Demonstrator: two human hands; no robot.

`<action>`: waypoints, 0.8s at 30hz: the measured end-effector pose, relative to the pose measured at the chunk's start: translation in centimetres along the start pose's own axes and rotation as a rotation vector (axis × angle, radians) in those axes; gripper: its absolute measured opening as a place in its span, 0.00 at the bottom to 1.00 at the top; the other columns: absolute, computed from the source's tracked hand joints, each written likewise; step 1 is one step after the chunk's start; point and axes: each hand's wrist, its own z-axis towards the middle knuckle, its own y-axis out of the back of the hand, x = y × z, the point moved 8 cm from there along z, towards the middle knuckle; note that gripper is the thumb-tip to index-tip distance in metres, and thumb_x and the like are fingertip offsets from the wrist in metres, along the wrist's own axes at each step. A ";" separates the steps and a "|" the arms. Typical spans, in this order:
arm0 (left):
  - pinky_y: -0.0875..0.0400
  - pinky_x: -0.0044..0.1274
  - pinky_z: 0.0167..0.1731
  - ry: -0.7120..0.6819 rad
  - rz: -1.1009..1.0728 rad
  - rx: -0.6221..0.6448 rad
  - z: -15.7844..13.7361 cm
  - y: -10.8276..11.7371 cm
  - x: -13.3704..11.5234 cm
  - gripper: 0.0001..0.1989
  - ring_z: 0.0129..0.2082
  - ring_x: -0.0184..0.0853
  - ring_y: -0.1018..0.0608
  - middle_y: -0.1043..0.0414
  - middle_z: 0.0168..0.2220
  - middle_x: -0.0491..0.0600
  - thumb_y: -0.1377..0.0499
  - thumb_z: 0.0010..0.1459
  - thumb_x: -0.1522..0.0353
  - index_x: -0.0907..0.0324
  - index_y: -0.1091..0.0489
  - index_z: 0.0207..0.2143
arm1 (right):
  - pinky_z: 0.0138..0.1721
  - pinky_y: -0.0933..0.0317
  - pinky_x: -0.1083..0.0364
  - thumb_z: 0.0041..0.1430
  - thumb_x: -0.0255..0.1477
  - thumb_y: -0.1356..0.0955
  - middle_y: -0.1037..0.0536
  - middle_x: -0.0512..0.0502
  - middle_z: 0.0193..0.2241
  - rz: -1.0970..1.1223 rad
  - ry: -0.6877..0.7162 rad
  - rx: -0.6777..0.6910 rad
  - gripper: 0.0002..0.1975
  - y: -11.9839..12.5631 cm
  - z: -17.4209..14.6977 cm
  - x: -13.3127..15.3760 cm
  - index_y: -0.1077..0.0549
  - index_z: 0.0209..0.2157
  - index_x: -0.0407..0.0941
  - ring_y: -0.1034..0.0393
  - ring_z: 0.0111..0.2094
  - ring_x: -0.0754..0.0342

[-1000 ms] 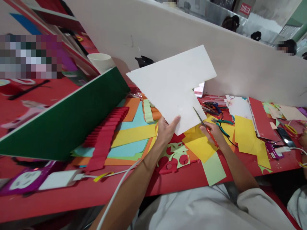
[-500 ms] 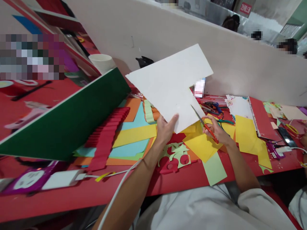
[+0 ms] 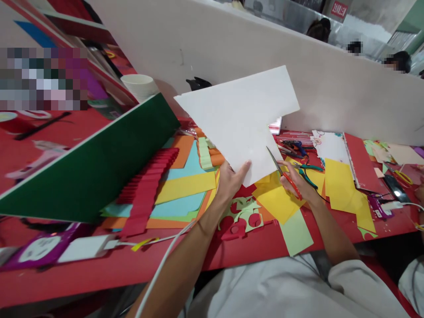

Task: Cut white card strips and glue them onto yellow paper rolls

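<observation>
A large white sheet of paper or thin card [image 3: 236, 119], with a notch in its right side, is held up above the table. My left hand [image 3: 232, 180] grips its lower edge, thumb on the near face. My right hand [image 3: 294, 180] is closed on red-handled scissors [image 3: 291, 182], whose blades point up and left across the sheet's lower right part. Beneath the hands lie yellow sheets [image 3: 280, 198], a pale green sheet [image 3: 297, 234] and light green cut-out scraps [image 3: 243, 212].
A dark green board [image 3: 99, 163] leans at the left near a white cup [image 3: 141, 86]. Red pleated paper [image 3: 142, 194] lies before it. Pliers [image 3: 309, 168] and a red-covered book [image 3: 361, 163] are to the right. A pale partition [image 3: 198, 44] stands behind; a white cable [image 3: 165, 254] crosses my left arm.
The white sheet has tilted and shifted slightly to the right with my left hand. The scissors stay in my right hand, nearly in the same place.
</observation>
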 end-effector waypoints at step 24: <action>0.16 0.36 0.44 0.090 -0.075 0.035 -0.3 -0.2 0.9 0.30 0.45 0.49 0.15 0.17 0.49 0.62 0.27 0.52 0.52 0.64 0.24 0.49 | 0.23 0.50 0.55 0.65 0.60 0.36 0.39 0.58 0.25 -0.068 -0.003 -0.062 0.33 -0.2 0.6 -0.1 0.42 0.53 0.48 0.46 0.22 0.57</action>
